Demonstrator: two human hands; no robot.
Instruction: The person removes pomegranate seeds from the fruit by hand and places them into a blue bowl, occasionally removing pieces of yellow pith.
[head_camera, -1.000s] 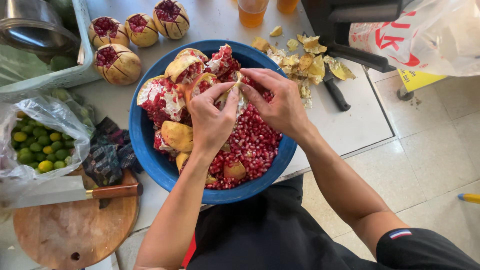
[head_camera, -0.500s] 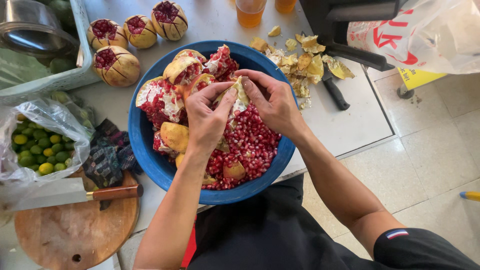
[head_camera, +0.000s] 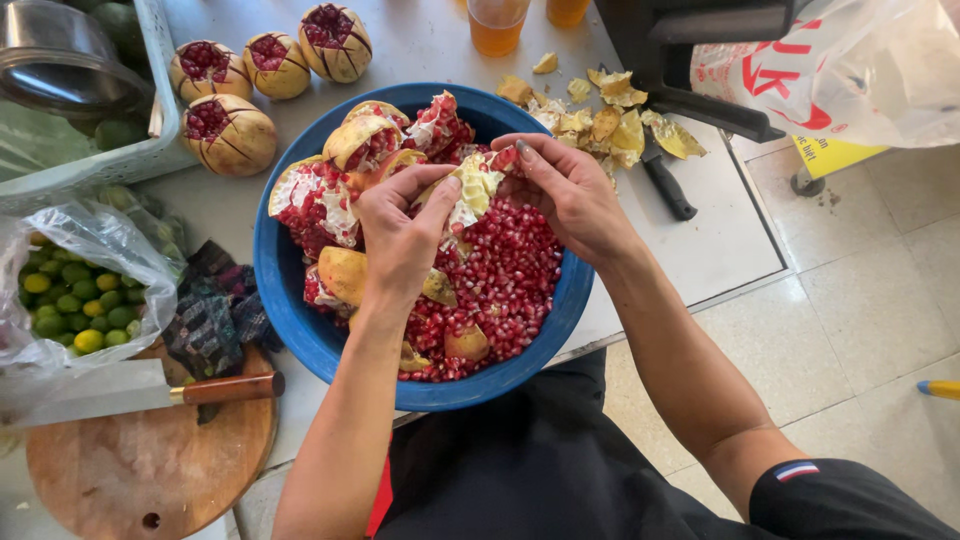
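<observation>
Far left, a bag of small limes (head_camera: 70, 300) sits above a cleaver (head_camera: 120, 392) on the round wooden board (head_camera: 150, 465). Scored pomegranates (head_camera: 270, 65) wait on the bench (head_camera: 720, 235). Over the blue bowl (head_camera: 300, 330), heaped with red seeds (head_camera: 510, 275), the left hand (head_camera: 400, 235) and right hand (head_camera: 570, 190) meet, fingers of both pinched tight on one pale pomegranate piece (head_camera: 472, 190). Peel scraps (head_camera: 615, 125) lie right.

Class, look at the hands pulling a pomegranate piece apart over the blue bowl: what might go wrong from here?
1. The blue bowl overhangs the counter edge; pressing down might tip it.
2. Loose seeds are heaped near the rim, so some may spill.
3. The cleaver lies near the left hand's elbow and could be knocked.
</observation>
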